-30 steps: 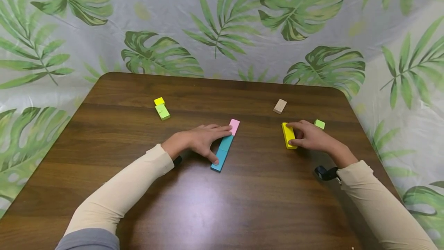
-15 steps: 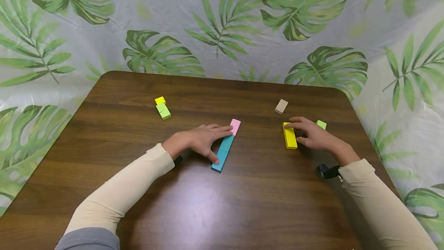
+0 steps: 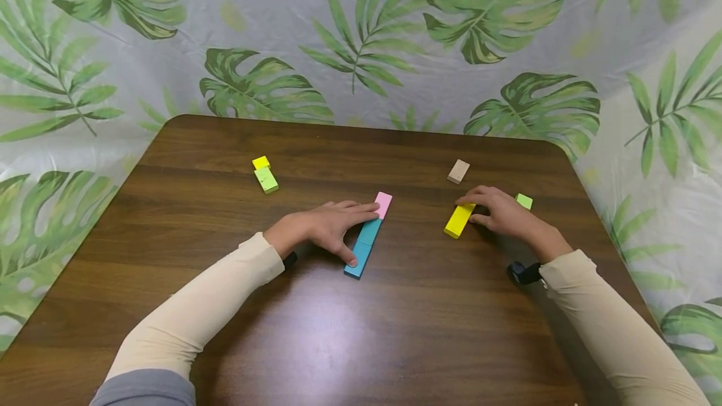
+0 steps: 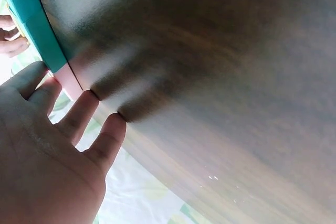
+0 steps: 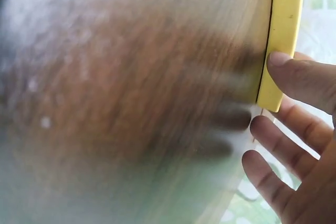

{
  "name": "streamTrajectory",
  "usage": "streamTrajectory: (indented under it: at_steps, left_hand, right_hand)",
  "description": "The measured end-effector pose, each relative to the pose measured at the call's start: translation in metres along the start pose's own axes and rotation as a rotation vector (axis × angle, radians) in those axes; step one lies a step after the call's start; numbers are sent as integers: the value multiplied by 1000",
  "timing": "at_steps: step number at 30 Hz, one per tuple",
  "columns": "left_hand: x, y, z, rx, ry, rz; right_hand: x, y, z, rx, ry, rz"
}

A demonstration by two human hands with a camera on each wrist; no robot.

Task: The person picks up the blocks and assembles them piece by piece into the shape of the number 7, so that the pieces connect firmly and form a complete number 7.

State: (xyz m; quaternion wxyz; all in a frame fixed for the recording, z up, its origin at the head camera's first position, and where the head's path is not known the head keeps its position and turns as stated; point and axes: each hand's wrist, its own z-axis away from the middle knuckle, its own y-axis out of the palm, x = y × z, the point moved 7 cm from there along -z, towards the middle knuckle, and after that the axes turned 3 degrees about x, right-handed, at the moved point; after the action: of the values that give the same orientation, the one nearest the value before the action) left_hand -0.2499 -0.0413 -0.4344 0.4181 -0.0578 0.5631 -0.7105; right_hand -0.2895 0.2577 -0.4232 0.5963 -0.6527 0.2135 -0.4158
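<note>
In the head view, two teal blocks and a pink block lie end to end in a slanted row. My left hand spreads along it, thumb on the near teal end and fingertips around where teal meets pink. The left wrist view shows straight fingers beside the pink block. To the right, my right hand pinches the far end of a long yellow block. Its thumb presses one side in the right wrist view, with the index finger mostly hidden behind.
A pale wooden block lies beyond the right hand, and a light green block is partly covered by it. At the back left, a small yellow block touches another light green block. A leaf-print sheet hangs behind the table.
The right hand loosens on the yellow block, then takes its far end; the block has turned, its near end swinging left. The left hand and its row stay in place.
</note>
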Motion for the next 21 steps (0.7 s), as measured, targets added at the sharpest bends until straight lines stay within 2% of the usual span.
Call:
streamTrajectory:
  at_steps: [14,21]
  left_hand:
    - [-1,0,0,8,-5,0]
    - [-2,0,0,0,-4,-5]
  right_hand:
    - [5,2,-5,-26,-36,-3]
    - [10,1,-10,-17,-64,30]
